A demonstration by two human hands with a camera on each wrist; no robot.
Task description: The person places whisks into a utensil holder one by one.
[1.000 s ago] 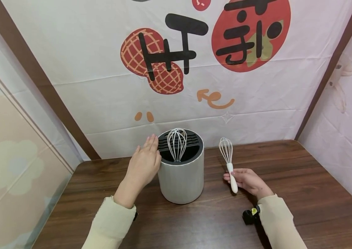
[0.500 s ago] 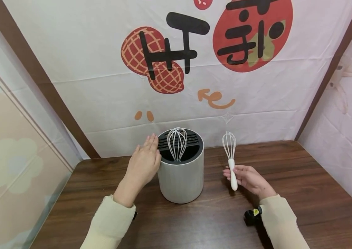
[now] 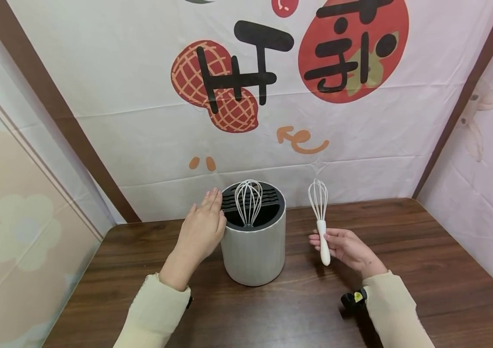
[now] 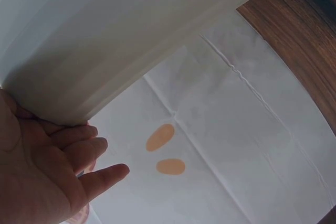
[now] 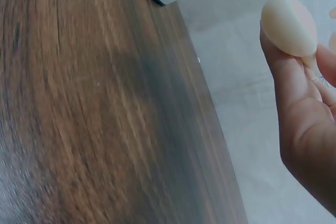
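A white whisk [image 3: 322,237] is pinched at its handle by my right hand [image 3: 348,249], its wire head pointing up and away, to the right of the holder. The rounded handle end [image 5: 289,26] shows large in the right wrist view. My left hand [image 3: 200,227] rests with straight fingers against the left rim of a light grey utensil holder [image 3: 253,256] with a black slotted top. In the left wrist view the left hand [image 4: 47,166] touches the holder's wall [image 4: 105,40]. A second whisk [image 3: 248,203] stands in the holder's front opening, its handle hidden inside.
The holder stands on a dark brown wooden table [image 3: 246,319] near its back edge. Behind it hangs a white printed cloth [image 3: 150,145], with further cloth panels at the left and right sides. A black wrist device [image 3: 352,299] sits below the right cuff.
The whisk in my right hand has lifted slightly and tipped more upright, with small sideways shifts. My left hand and the holder have stayed in place.
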